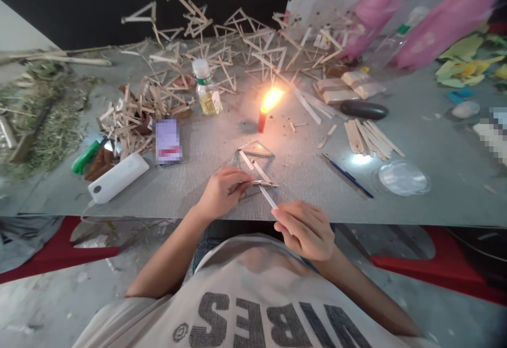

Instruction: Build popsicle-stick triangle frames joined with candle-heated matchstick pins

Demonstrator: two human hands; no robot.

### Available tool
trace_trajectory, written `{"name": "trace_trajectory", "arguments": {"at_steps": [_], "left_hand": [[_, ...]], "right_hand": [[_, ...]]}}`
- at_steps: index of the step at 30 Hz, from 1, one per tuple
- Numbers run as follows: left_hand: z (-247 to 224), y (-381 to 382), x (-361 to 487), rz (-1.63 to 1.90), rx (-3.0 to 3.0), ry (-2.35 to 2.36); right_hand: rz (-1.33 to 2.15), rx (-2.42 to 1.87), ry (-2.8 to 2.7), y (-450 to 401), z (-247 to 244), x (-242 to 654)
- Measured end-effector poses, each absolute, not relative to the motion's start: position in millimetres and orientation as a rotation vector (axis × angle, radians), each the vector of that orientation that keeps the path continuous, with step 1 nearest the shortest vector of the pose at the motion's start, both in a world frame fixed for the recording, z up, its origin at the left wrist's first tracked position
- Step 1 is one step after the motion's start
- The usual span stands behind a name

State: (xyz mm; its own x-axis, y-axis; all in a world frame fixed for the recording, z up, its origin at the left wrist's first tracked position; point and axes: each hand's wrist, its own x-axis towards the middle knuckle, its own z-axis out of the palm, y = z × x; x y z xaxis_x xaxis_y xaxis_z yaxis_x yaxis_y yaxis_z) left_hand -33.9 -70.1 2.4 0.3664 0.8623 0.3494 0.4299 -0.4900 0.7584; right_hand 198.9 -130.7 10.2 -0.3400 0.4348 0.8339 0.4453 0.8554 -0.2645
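My left hand (pixel 225 190) pinches the near end of a small frame of thin wooden sticks (pixel 260 169) on the grey table. A thin white stick (pixel 268 197) is in my right hand (pixel 307 229), closed round its lower part. The tip of the white stick meets the frame's near cross stick, just right of my left fingertips. Beyond the frame stands a lit red candle (pixel 262 122), its flame leaning right.
Joined stick frames (pixel 237 47) spread along the back. To the left are loose sticks (pixel 134 121), a bottle (pixel 208 94), a phone (pixel 168 141) and a white device (pixel 119 178). Flat sticks (pixel 370 138), a pen (pixel 348 176) and a clear round container (pixel 403 178) lie right.
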Motion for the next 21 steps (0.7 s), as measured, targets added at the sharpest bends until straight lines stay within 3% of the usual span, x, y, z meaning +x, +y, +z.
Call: {"name": "trace_trajectory", "arguments": {"at_steps": [21], "left_hand": [[-3.0,-67.5,-33.8,1.106,2.278,1.087]], "right_hand": [[-0.283,-0.685,-1.926,-127.0,3.7,194.1]]}}
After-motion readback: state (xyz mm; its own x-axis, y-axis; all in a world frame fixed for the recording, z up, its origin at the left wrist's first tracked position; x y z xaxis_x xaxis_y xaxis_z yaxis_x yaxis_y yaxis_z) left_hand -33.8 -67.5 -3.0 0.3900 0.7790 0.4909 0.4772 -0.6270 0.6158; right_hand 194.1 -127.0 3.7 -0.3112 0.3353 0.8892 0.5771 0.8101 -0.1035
